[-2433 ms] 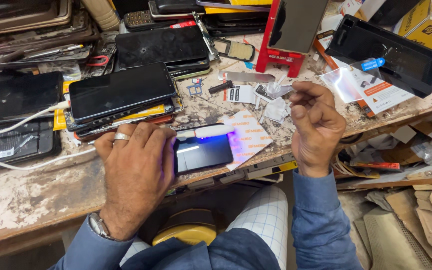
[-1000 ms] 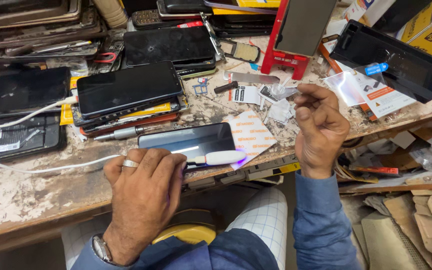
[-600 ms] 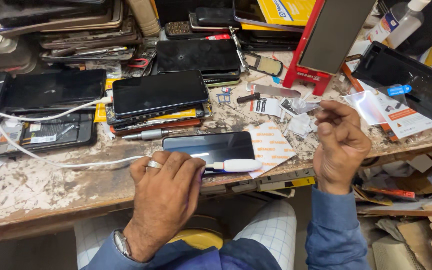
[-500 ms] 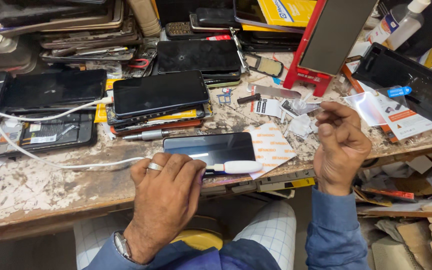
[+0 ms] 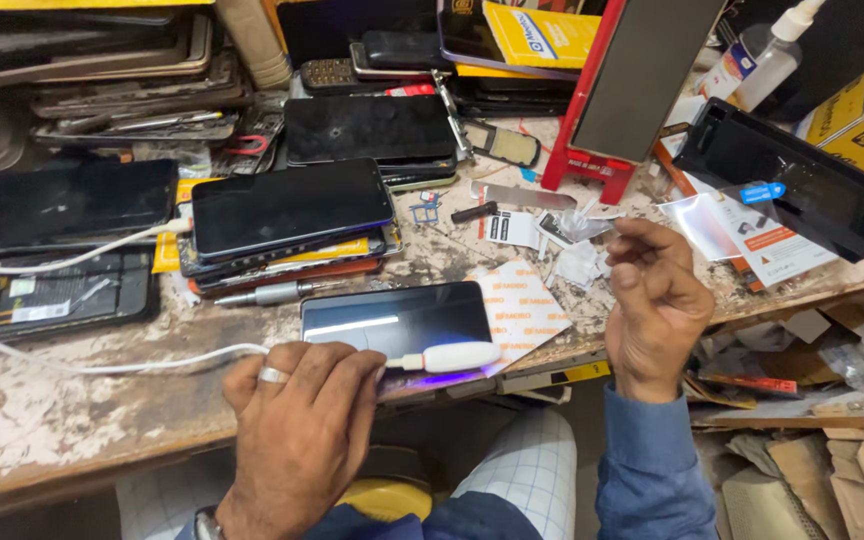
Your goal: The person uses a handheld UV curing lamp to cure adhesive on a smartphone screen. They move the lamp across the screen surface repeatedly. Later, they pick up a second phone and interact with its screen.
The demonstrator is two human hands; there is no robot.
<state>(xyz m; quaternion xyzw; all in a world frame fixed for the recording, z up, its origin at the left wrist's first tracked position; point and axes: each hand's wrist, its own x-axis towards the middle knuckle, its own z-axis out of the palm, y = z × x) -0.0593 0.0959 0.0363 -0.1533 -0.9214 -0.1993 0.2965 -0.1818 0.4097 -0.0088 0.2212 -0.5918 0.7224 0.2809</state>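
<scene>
One dark phone [image 5: 397, 322] lies flat near the front edge of the workbench [image 5: 72, 430], screen up. A small white lamp [image 5: 460, 356] rests on the phone's near edge and throws purple light down on the glass. The left hand [image 5: 302, 425] lies palm down just beside the phone, and its fingers, close together, pinch the tail of the lamp where the white cable [image 5: 102, 366] goes in. So the light is on and the lamp is in place over one spot; I think the lighting work is under way, and most of the screen is not under the glow.

The right hand [image 5: 657, 310] is up in the air to the right of the phone, not touching it. Its fingers are curled in, with the thumb and first fingers pressed together. I cannot tell if they hold something tiny.

Many more things lie farther back: a stack of dark phones [image 5: 292, 215], a silver pen-like tool [image 5: 272, 293], a sheet of white paper with orange print [image 5: 517, 310], a red stand [image 5: 632, 90], a black tray [image 5: 787, 180] and a clear squeeze bottle [image 5: 762, 55].
</scene>
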